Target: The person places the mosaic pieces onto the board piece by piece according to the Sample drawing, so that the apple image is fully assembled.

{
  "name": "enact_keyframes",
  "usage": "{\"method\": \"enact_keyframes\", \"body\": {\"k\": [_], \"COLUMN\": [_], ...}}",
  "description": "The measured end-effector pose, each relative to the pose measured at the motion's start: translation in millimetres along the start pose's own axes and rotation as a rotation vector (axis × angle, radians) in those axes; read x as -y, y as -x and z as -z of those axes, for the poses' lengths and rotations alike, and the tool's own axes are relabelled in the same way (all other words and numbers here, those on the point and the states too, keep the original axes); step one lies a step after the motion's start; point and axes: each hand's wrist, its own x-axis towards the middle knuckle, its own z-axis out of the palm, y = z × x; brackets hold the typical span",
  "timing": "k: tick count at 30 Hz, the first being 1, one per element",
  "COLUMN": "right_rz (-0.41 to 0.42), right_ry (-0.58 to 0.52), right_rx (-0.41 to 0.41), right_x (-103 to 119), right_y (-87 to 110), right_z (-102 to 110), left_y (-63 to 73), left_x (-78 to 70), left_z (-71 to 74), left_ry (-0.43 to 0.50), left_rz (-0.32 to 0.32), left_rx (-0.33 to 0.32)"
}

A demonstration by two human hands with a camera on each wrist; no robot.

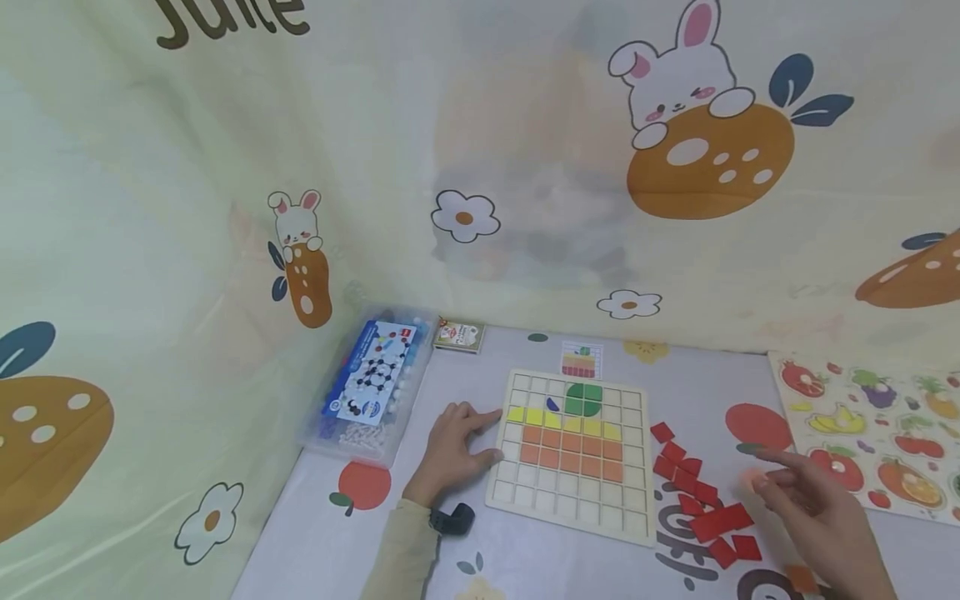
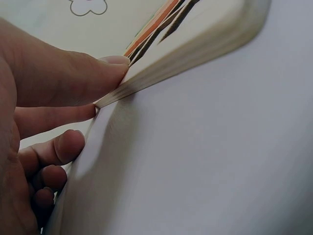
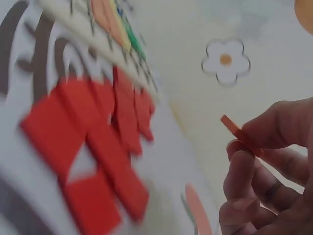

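A pale wooden grid board (image 1: 567, 507) lies flat, with green rounded pieces (image 1: 583, 400), a small blue piece (image 1: 552, 404), a yellow row (image 1: 568, 422) and two rows of orange tiles (image 1: 572, 452) on it. My left hand (image 1: 448, 450) touches the board's left edge with thumb and index finger spread; the thumb (image 2: 83, 81) presses on that edge in the left wrist view. Right of the board, my right hand (image 1: 821, 510) is raised, pinching a thin orange tile (image 3: 239, 134) between thumb and fingers. Loose red tiles (image 1: 722, 522) lie between board and right hand.
Behind the board lies a small pattern card (image 1: 582, 361). A clear plastic box (image 1: 371, 383) and a small card box (image 1: 459, 336) stand at the back left. A fruit picture sheet (image 1: 862, 417) lies at right. One orange tile (image 1: 802, 578) is near my right wrist.
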Motion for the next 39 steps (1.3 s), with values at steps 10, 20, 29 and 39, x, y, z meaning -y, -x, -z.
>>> {"method": "enact_keyframes", "body": {"k": [10, 20, 29, 39], "right_rz": [0.125, 0.412, 0.455, 0.49], "right_ry": [-0.062, -0.105, -0.134, -0.064], "right_rx": [0.089, 0.038, 0.09, 0.203], "right_x": [56, 106, 147, 172], "right_y": [3.3, -5.4, -14.1, -9.0], "right_z": [-39, -89, -136, -172], "left_y": [-0.1, 0.1, 0.4, -1.2], "left_x": [-2.1, -3.9, -2.4, -0.6], "left_z": [2.8, 2.3, 2.5, 5.1], "left_ry": [-0.007, 0.001, -0.007, -0.01], "left_rz": [-0.003, -0.008, 0.0, 0.007], "left_rx": [0.013, 0.019, 0.018, 0.037]}}
